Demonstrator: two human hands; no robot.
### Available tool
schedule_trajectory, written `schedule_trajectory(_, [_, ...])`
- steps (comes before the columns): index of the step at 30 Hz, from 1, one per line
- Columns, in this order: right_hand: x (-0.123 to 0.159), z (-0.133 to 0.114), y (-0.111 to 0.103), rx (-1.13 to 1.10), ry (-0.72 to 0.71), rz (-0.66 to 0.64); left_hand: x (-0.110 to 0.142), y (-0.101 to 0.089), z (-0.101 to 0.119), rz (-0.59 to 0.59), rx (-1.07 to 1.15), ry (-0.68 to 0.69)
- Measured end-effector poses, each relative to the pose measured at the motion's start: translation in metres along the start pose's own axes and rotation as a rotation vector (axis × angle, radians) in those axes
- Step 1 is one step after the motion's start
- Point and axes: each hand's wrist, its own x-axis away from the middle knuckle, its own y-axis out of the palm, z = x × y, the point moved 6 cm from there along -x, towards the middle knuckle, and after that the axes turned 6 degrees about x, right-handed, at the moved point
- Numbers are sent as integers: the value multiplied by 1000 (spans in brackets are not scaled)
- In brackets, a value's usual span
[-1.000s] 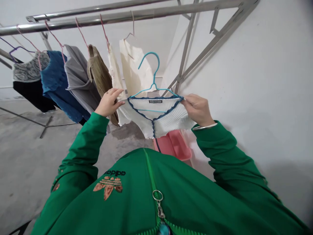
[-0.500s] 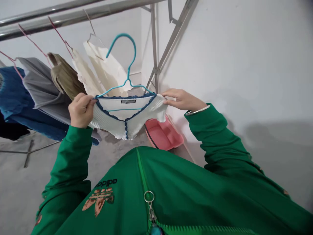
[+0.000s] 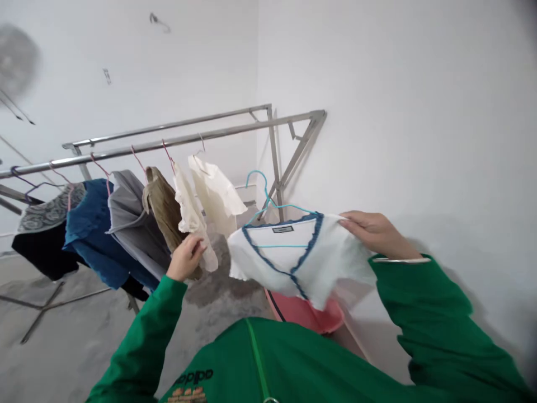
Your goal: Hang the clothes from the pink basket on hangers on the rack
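White top [image 3: 293,260]: held up right of centre, above a pink basin [image 3: 308,316]; blue-trimmed neckline, small dark label. A teal wire hanger [image 3: 257,180] sits inside the neck, hook pointing up and toward the far wall.

Right hand [image 3: 377,232]: closed in a pinch on the top's right shoulder edge. Metal bangle [image 3: 400,259] at the wrist, green sleeve [image 3: 432,313] below it.

Left hand [image 3: 187,257]: fingers partly curled, apart from the top, close to the lower edge of a frilled cream blouse [image 3: 191,218]. Grip or contact cannot be confirmed.

Rack: steel rail [image 3: 168,140] runs from near left toward the far corner. Six garments hang from it on hangers, the frilled cream blouse among them; an ivory top [image 3: 213,193] is farthest along.

Progress: six garments on the rail. White top on its hanger, not yet on the rail.

Surroundings: grey concrete floor [image 3: 75,330] at left; white wall [image 3: 398,112] at right.
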Motion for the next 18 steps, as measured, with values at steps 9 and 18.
schedule_trajectory(9, [-30, 22, -36, 392, 19, 280, 86, 45, -41, -127, 155, -186])
schedule_trajectory(18, [-171, -4, 48, 562, 312, 206, 119, 63, -42, -181, 105, -292])
